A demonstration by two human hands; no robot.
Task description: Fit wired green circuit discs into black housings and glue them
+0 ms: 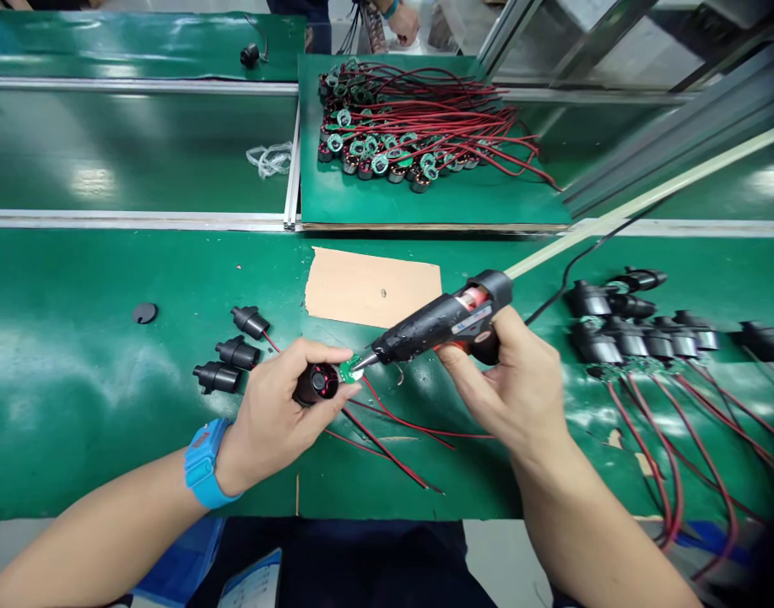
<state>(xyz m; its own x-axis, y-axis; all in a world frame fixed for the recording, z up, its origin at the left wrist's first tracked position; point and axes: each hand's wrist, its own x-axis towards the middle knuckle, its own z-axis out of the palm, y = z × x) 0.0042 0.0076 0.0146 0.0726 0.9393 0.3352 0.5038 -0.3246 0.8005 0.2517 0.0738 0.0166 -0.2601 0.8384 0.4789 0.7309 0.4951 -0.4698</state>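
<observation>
My left hand (285,384) is closed around a black cylindrical housing (316,384), its round open end towards me. Between thumb and forefinger it pinches a small green circuit board (347,369) beside that opening. Red and black wires (392,452) trail below the hand over the bench. My right hand (513,388) grips a black hot glue gun (434,325) by its handle. The gun's nozzle points left and down, its tip at the board; whether it touches cannot be told. A long pale glue stick (614,211) runs out of its back.
Black housings (219,377) lie left of my left hand, near a black disc (144,313). Cardboard (361,283) lies ahead. Several wired housings (633,338) stand at the right. A raised green board (424,207) carries many wired round parts (387,148). Another person's hand (404,24) shows beyond.
</observation>
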